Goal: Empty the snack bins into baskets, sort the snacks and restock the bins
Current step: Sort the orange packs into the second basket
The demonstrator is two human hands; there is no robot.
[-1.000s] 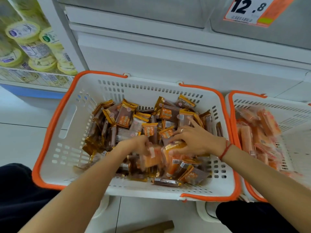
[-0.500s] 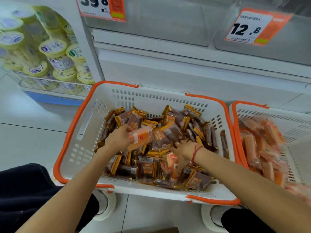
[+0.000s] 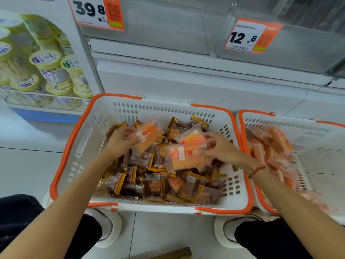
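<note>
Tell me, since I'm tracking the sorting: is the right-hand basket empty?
Not empty. The right basket holds a pile of orange packets along its left side.

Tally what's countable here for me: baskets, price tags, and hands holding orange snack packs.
Baskets: 2, the left basket and the right basket
Price tags: 2, the 39.8 tag and the 12.8 tag
Hands holding orange packs: 2, left hand, right hand
Total: 6

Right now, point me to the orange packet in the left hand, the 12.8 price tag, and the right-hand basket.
orange packet (image 3: 147, 136), head view, middle of its wrapper.
12.8 price tag (image 3: 242, 37), head view, on the printed digits.
right-hand basket (image 3: 315, 154), head view, bare inner wall.
</note>
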